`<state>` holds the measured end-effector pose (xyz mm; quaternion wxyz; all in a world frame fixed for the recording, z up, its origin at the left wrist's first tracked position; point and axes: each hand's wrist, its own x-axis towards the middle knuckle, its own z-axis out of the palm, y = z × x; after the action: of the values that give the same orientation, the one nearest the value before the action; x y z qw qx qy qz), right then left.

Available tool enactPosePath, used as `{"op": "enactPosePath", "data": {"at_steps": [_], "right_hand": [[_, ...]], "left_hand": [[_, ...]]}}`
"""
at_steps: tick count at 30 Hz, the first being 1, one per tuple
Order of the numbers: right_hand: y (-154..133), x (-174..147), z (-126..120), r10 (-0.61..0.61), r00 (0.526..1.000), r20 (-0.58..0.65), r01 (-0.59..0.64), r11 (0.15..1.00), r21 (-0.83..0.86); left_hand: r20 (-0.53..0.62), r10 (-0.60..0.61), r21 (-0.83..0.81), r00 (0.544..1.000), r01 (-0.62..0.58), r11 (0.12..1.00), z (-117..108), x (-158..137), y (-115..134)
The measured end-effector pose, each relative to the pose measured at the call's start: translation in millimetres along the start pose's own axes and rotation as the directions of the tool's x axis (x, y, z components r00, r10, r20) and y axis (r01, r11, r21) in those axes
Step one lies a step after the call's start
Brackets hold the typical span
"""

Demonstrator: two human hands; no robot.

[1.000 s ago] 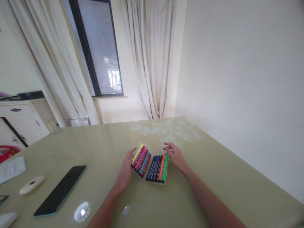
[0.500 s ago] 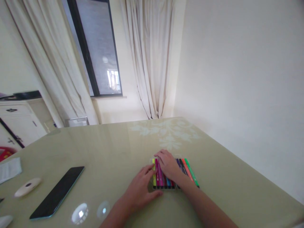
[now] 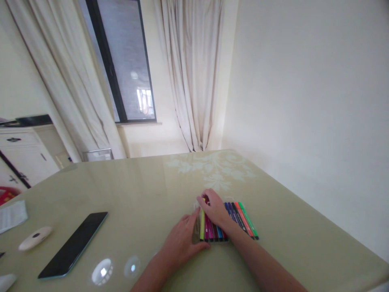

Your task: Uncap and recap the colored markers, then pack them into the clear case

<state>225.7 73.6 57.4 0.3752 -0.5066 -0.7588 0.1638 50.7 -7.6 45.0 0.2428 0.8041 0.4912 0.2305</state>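
A clear, flat marker case (image 3: 196, 231) lies on the table with a row of coloured markers in it. At the row's left end is a yellow marker (image 3: 202, 229), with a bare strip of case to its left. My right hand (image 3: 214, 209) reaches over the row, thumb and index finger closed on the yellow marker's far end. Its palm and wrist hide the middle markers. My left hand (image 3: 179, 241) holds the case's left end, index finger along the side and thumb at the near edge. Blue, black, orange and green markers (image 3: 248, 221) show right of my right wrist.
A dark phone (image 3: 74, 245) lies on the glossy table (image 3: 136, 190) to the left. Beyond it are a pale oval object (image 3: 35, 238) and a white paper (image 3: 12, 217). A wall (image 3: 304, 101) runs along the table's right side; curtains (image 3: 194, 73) hang behind.
The yellow marker and its neighbours have shifted right, baring a strip at the case's left end. My right thumb and index finger have come onto the yellow marker's far end.
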Motion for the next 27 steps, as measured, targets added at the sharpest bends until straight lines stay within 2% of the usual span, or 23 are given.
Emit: {"op": "enactPosePath", "data": {"at_steps": [3, 7, 9, 13, 15, 19, 21, 22, 24, 27], "right_hand": [[1, 1, -1, -0.023, 0.998, -0.055, 0.030, 0.991, 0.129], [0, 4, -8, -0.012, 0.999, 0.034, 0.005, 0.976, 0.216], [-2, 5, -13, 0.013, 1.000, 0.021, -0.018, 0.976, 0.216], [-16, 2, -17, 0.060, 0.990, -0.130, -0.026, 0.968, 0.250], [-26, -3, -14, 0.044, 0.994, -0.103, -0.011, 0.954, 0.298], [-33, -7, -9, 0.050, 0.995, 0.083, -0.083, 0.879, 0.470], [-23, -4, -12, 0.100, 0.993, 0.061, -0.117, 0.870, 0.478], [-16, -1, -15, 0.125, 0.992, 0.007, -0.116, 0.895, 0.431], [1, 3, -21, 0.119, 0.991, -0.065, -0.101, 0.968, 0.230], [18, 6, -23, 0.104, 0.994, -0.022, -0.104, 0.994, -0.042]], "left_hand": [[-0.006, -0.004, -0.009, 1.000, 0.004, 1.000, 3, 0, -4], [-0.021, 0.000, 0.000, 1.000, 0.000, 1.000, 4, -1, -7], [-0.034, 0.028, 0.012, 0.999, -0.028, 1.000, 3, -3, -7], [-0.174, 0.166, 0.108, 0.971, -0.149, 0.983, 4, -3, -2], [-0.249, 0.186, 0.170, 0.950, -0.146, 0.974, 5, 0, 0], [-0.275, 0.084, 0.238, 0.958, -0.017, 0.971, 3, 7, -8], [-0.286, -0.022, 0.298, 0.958, 0.110, 0.948, -6, 9, -18], [-0.297, -0.084, 0.339, 0.951, 0.188, 0.922, -12, 9, -24], [-0.313, -0.189, 0.412, 0.931, 0.312, 0.856, -26, 7, -36], [-0.375, -0.298, 0.462, 0.878, 0.455, 0.761, -43, -1, -51]]}}
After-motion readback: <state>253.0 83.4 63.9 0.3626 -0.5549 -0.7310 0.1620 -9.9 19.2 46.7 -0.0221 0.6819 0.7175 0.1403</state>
